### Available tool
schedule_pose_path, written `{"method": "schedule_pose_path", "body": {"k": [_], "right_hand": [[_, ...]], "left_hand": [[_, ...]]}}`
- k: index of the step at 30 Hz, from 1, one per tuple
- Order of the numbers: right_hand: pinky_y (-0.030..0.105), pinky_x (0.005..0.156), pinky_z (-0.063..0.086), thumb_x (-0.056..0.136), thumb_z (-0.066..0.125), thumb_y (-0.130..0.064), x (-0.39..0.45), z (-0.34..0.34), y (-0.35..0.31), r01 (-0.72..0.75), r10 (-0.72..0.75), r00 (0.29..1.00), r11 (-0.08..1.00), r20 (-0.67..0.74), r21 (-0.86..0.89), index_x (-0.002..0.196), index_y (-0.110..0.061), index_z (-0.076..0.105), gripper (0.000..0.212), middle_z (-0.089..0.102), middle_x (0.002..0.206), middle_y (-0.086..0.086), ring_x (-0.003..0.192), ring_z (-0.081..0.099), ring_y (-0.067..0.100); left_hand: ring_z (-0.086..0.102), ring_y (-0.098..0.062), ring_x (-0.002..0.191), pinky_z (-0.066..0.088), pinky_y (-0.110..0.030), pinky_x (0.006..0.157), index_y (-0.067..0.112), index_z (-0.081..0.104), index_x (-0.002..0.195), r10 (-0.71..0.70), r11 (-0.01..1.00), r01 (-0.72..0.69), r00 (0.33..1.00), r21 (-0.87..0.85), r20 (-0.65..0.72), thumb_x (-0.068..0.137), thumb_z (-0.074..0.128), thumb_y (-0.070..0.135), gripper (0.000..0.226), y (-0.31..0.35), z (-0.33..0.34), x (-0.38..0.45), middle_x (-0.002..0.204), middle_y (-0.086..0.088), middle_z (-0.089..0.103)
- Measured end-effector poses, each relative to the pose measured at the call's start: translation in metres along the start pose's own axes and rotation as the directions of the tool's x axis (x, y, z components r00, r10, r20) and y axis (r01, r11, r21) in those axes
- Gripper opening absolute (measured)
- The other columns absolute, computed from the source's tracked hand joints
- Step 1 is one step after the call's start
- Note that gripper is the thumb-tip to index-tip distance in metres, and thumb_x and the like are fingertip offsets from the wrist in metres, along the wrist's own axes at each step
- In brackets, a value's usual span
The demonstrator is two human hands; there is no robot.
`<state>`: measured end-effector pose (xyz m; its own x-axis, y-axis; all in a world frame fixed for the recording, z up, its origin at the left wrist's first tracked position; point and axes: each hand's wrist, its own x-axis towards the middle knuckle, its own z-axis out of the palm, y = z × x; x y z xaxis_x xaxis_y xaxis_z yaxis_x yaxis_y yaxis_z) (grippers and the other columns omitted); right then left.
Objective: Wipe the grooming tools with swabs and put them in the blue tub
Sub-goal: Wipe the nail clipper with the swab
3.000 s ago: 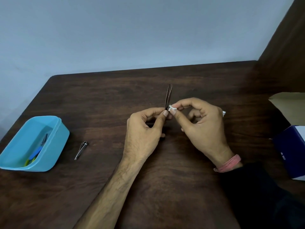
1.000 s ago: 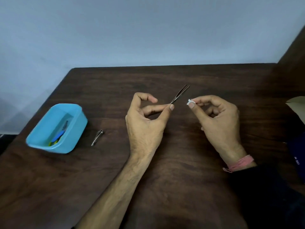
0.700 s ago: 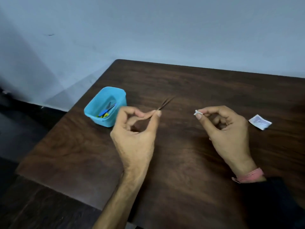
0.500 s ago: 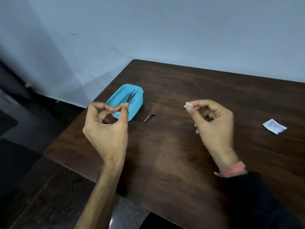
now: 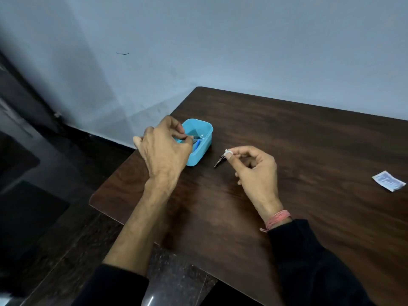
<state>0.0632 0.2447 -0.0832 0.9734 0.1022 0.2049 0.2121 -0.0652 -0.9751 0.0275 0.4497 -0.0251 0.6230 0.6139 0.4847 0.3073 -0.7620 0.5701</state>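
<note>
Open blue tub [image 5: 204, 141] holding tools sits near nail clipper [image 5: 219, 161].

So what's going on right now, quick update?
Left hand over blue tub, pinching tweezers. Right hand pinches swab. Nail clipper on table, unwiped. Nothing blocking.

tub contents: my left hand [image 5: 164, 149] covers the near-left part of the blue tub [image 5: 204, 138]; blue bits inside too small to ID.
left fingertips: curled over the tub, can't tell if I'm pinching anything (tweezers not clearly seen).
clipper [image 5: 219, 161]: far end hidden behind my right hand [image 5: 254, 166].
swab [image 5: 228, 151]: mostly hidden btwn fingers.
packet [image 5: 389, 181]: print unreadable.
</note>
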Motion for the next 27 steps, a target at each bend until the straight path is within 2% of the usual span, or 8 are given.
{"method": "schedule_pose_path", "body": {"k": [6,10,15,18,20,23,25,27], "right_hand": [[0.036,0.055,0.056,0.095,0.089,-0.027,-0.002,-0.005,0.006,-0.012,0.012,1.000,1.000,-0.006,0.001,0.094,-0.031,0.086,0.006,0.077,0.083,-0.005,0.062,0.061,0.019],[0.034,0.057,0.055,0.095,0.090,-0.027,-0.001,-0.004,0.007,-0.020,0.020,1.000,1.000,0.001,0.001,0.095,-0.032,0.086,0.006,0.077,0.084,-0.007,0.064,0.061,0.017],[0.034,0.058,0.055,0.095,0.090,-0.026,0.000,-0.006,0.008,-0.037,0.037,0.999,0.999,-0.005,0.009,0.095,-0.030,0.086,0.005,0.078,0.084,-0.007,0.064,0.061,0.015],[0.030,0.053,0.053,0.095,0.089,-0.026,-0.001,-0.007,0.006,-0.047,0.048,0.999,0.998,-0.010,0.029,0.095,-0.030,0.086,0.005,0.078,0.086,-0.003,0.063,0.061,0.014],[0.028,0.050,0.051,0.095,0.089,-0.026,-0.001,-0.009,0.005,-0.061,0.062,0.998,0.996,-0.011,0.067,0.096,-0.029,0.086,0.004,0.078,0.089,0.001,0.062,0.061,0.013],[0.029,0.051,0.052,0.097,0.088,-0.028,0.001,-0.010,0.006,-0.080,0.082,0.997,0.991,-0.016,0.107,0.099,-0.028,0.087,0.003,0.080,0.095,0.003,0.064,0.063,0.011],[0.030,0.051,0.052,0.097,0.087,-0.027,0.001,-0.010,0.006,-0.076,0.081,0.996,0.989,-0.031,0.130,0.099,-0.025,0.086,0.003,0.080,0.096,0.005,0.064,0.063,0.011],[0.030,0.050,0.053,0.097,0.087,-0.024,0.000,-0.010,0.005,-0.077,0.084,0.996,0.985,-0.040,0.154,0.100,-0.023,0.086,0.003,0.081,0.097,0.006,0.064,0.065,0.012]], "left_hand": [[0.071,-0.017,0.095,0.027,-0.039,0.088,0.034,0.058,0.101,0.023,0.990,-0.039,0.993,0.136,0.114,0.081,0.089,0.036,0.037,0.003,0.003,0.006,0.078,0.016,0.079],[0.071,-0.015,0.096,0.026,-0.040,0.090,0.034,0.059,0.103,-0.014,0.982,-0.026,0.979,0.188,0.205,0.081,0.090,0.044,0.039,0.004,-0.001,0.010,0.078,0.017,0.079],[0.071,-0.008,0.103,0.030,-0.044,0.097,0.036,0.062,0.105,-0.097,0.986,0.051,0.951,0.160,0.294,0.081,0.091,0.051,0.041,0.008,-0.007,0.017,0.079,0.021,0.079],[0.071,-0.006,0.100,0.036,-0.042,0.097,0.036,0.064,0.109,-0.109,0.990,0.081,0.956,0.112,0.271,0.080,0.093,0.054,0.045,0.013,-0.015,0.018,0.086,0.022,0.079],[0.072,-0.008,0.099,0.048,-0.037,0.091,0.035,0.065,0.111,-0.108,0.994,0.105,0.969,0.023,0.221,0.084,0.091,0.053,0.041,0.019,-0.023,0.011,0.088,0.020,0.079],[0.075,-0.013,0.091,0.054,-0.033,0.081,0.035,0.069,0.101,-0.054,0.997,0.061,0.983,-0.038,0.174,0.088,0.084,0.051,0.026,0.034,-0.028,-0.013,0.078,0.021,0.075],[0.075,-0.018,0.090,0.055,-0.032,0.083,0.037,0.073,0.096,-0.013,1.000,0.010,0.976,0.017,0.217,0.089,0.080,0.056,0.021,0.043,-0.023,-0.031,0.077,0.021,0.074],[0.075,-0.018,0.098,0.049,-0.031,0.086,0.041,0.078,0.103,0.004,0.994,-0.041,0.945,0.106,0.326,0.091,0.079,0.057,0.020,0.049,-0.014,-0.046,0.086,0.020,0.077]]}}
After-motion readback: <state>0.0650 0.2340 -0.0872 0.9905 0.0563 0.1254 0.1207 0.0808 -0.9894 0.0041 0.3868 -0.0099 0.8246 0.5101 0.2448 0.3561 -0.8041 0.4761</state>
